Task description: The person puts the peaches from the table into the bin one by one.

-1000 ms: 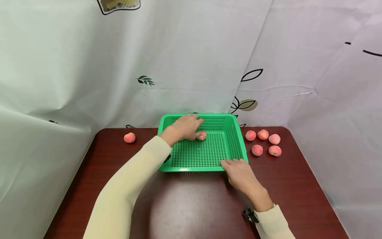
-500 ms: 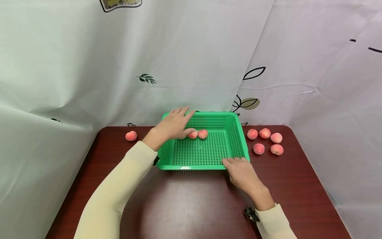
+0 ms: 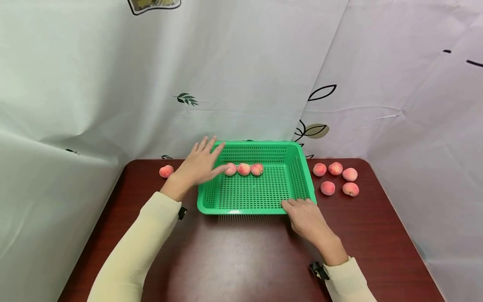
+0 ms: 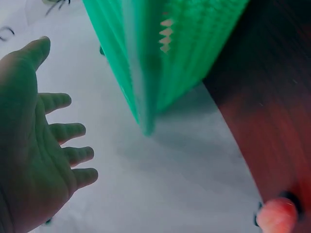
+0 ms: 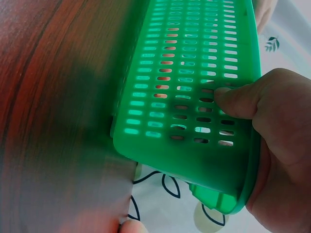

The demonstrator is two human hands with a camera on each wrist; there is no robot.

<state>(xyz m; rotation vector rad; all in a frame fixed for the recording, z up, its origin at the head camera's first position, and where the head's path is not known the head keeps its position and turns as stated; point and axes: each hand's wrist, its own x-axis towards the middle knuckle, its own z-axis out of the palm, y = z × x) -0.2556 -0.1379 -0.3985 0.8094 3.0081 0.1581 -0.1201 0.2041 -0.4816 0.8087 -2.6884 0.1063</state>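
Note:
A green slotted plastic basket (image 3: pixel 253 193) sits at the back of the table, with three peaches (image 3: pixel 243 169) in a row along its far left part. My left hand (image 3: pixel 198 165) is spread over the basket's left rim, holding nothing; its thumb overlaps the leftmost peach (image 3: pixel 231 169) in the head view. In the left wrist view the fingers are straight and apart from the basket. My right hand (image 3: pixel 305 218) grips the near right corner of the rim. In the right wrist view its thumb (image 5: pixel 238 100) presses the outside of the slotted wall (image 5: pixel 189 73), the fingers hidden inside.
Several peaches (image 3: pixel 327 188) lie on the table to the right of the basket. A single peach (image 3: pixel 166 171) lies to the left, near my left hand. A pale printed curtain (image 3: pixel 241 75) hangs behind the dark wooden table (image 3: pixel 234 256).
My left hand has let go of a peach and moved left out of the basket, uncovering the row of three. The right hand keeps its grip on the rim.

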